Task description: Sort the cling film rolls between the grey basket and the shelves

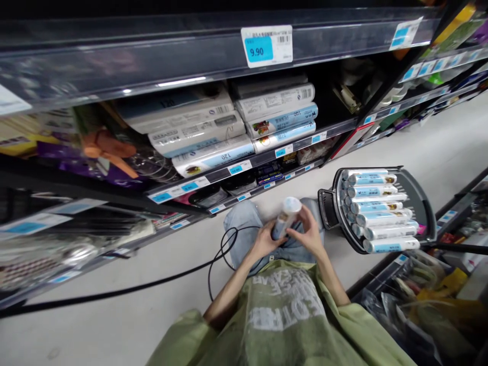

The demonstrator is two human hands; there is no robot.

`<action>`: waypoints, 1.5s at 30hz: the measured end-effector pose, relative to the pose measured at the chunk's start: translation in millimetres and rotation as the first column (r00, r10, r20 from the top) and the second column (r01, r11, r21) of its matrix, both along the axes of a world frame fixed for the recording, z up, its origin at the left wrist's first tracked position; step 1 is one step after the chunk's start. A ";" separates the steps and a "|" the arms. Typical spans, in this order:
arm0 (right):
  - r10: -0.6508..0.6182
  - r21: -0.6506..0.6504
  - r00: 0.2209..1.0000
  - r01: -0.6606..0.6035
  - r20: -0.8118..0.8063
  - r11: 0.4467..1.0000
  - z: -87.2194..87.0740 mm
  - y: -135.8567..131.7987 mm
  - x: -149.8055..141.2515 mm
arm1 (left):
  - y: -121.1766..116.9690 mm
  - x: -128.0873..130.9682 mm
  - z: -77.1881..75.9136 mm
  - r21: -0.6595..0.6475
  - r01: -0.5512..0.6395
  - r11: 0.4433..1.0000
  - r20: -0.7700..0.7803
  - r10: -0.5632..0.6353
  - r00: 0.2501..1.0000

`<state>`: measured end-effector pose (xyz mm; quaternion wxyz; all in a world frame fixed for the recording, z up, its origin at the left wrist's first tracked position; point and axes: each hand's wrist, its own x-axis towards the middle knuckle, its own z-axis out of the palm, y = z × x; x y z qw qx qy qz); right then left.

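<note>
Above my lap, a white and blue packaged roll [284,218] is tilted, with its white round end facing up. The fingers of my left hand [266,240] close on its lower left side. My right hand [309,231] grips it from the right, thumb and fingers bent against it. Similar rolls [381,206] lie stacked in a dark basket [426,203] on the floor to my right. More of these packaged rolls [209,134] rest in piles on the shelf before me; the print on the held one is too blurred to read.
Price tags line the shelf edge [267,152] in front of me. An upper shelf edge [152,56] juts out over the rolls. A black cable [152,281] runs across the floor on the left. Behind the basket at right stands another shelf with bagged goods [438,300].
</note>
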<state>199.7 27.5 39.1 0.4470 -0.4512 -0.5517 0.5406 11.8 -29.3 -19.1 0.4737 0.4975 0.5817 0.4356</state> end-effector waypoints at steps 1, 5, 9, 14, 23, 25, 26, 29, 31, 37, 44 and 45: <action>0.103 0.032 0.993 -0.105 0.055 0.994 2.8 -3.6 -1.0 | -0.3 4.9 0.6 -0.051 0.002 0.999 0.089 0.002 0.996; 0.241 0.106 0.942 -0.271 0.233 0.957 0.2 -13.7 7.0 | -0.4 14.3 8.5 -0.220 0.056 0.974 0.423 0.044 0.905; 0.230 0.112 0.937 -0.266 0.263 0.957 -10.9 -19.3 18.7 | 0.5 10.4 11.5 -0.246 0.106 0.963 0.486 0.028 0.874; 0.161 0.166 0.948 -0.211 0.273 0.963 -10.2 -18.3 26.3 | 1.5 -0.5 1.7 -0.156 0.100 0.983 0.509 -0.006 0.861; -0.258 0.639 0.877 -0.071 0.406 0.766 1.7 -7.0 44.5 | 5.1 -27.6 -8.9 -0.115 -0.328 0.938 0.642 0.322 0.695; -0.288 0.638 0.856 -0.061 0.429 0.768 1.8 -8.2 43.6 | 5.1 -30.3 -5.0 -0.078 -0.324 0.943 0.638 0.298 0.711; -0.291 0.608 0.850 -0.042 0.438 0.793 1.6 -8.6 42.7 | 4.5 -31.1 -3.1 -0.042 -0.312 0.949 0.630 0.267 0.729; -0.223 0.371 0.875 0.054 0.430 0.927 -1.7 -7.4 39.7 | 1.1 -32.4 -0.1 0.146 -0.228 0.963 0.583 0.103 0.806; -0.162 0.141 0.923 0.119 0.349 0.983 -6.7 -5.1 37.8 | -1.9 -31.9 -0.2 0.269 -0.159 0.950 0.553 -0.017 0.833; -0.215 -0.231 0.976 0.213 0.014 0.950 -19.7 0.7 32.9 | -9.1 -30.1 5.7 0.361 -0.077 0.929 0.510 -0.127 0.851; -0.230 -0.114 0.968 0.219 -0.103 0.969 -0.4 13.2 33.6 | -6.3 -31.1 22.0 0.128 0.211 0.969 0.520 -0.247 0.818; -0.191 -0.091 0.975 0.182 -0.113 0.979 3.0 15.3 32.2 | -4.9 -27.6 22.4 0.064 0.233 0.970 0.541 -0.230 0.809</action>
